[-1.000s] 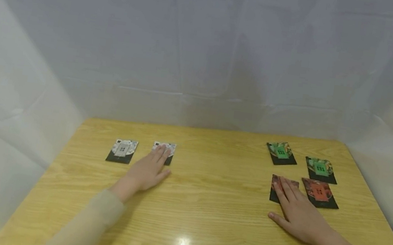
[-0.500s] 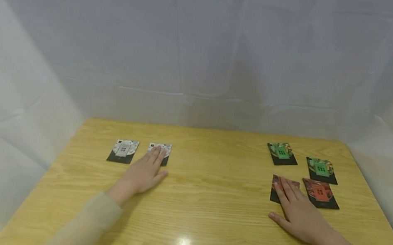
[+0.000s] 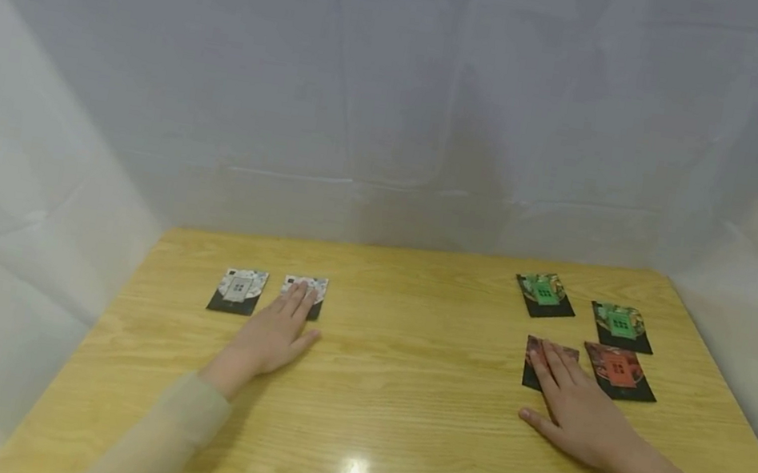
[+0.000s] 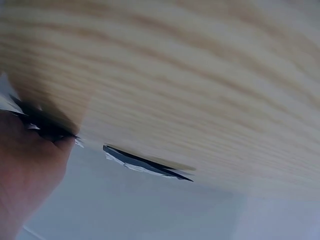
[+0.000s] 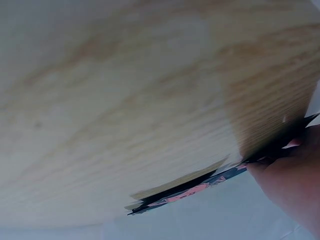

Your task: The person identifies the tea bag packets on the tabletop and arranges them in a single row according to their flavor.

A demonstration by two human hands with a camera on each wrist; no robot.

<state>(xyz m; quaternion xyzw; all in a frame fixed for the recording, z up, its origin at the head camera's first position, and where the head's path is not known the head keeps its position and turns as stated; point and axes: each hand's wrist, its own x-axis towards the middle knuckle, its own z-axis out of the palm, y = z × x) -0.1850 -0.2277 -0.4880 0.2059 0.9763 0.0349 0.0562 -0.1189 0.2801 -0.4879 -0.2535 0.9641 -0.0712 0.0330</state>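
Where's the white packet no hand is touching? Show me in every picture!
Head: the white packet is left of the left hand's fingers.
Left wrist: the white packet is just below the middle, seen nearly edge-on, right of the hand.
Right wrist: it's not in this one.
Shared landmark: the wooden table shows in all three views.

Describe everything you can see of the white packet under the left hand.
The packet, perhaps film or card, is thin: patterned white at the far end, black nearer, a dark square in the far left corner. It lies on the table; the left hand rests on it, hiding its middle.
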